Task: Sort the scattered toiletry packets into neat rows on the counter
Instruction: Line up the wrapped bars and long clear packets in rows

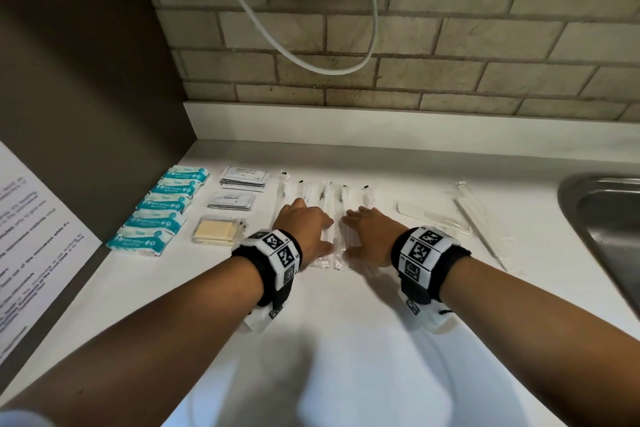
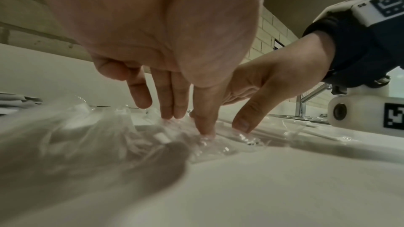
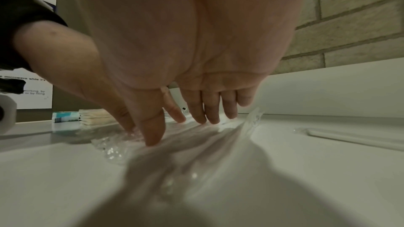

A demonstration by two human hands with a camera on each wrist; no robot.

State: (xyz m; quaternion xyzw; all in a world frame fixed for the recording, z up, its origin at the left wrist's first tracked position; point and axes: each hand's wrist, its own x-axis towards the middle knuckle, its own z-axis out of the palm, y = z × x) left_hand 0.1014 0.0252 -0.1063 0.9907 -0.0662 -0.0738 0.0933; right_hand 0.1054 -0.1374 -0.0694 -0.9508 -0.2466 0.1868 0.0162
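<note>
Several long clear-wrapped toothbrush packets lie side by side in the middle of the white counter. My left hand rests flat on the left ones, its straight fingers pressing the crinkled wrap. My right hand lies flat on the right ones, its fingers spread on the plastic. To the left lie a column of teal-and-white packets, two stacks of white sachets and a clear box with a yellow pad.
A white comb and more clear long packets lie loose to the right. A steel sink sits at the right edge. A brick wall with a hanging white cord backs the counter; a dark panel with a printed sheet stands left.
</note>
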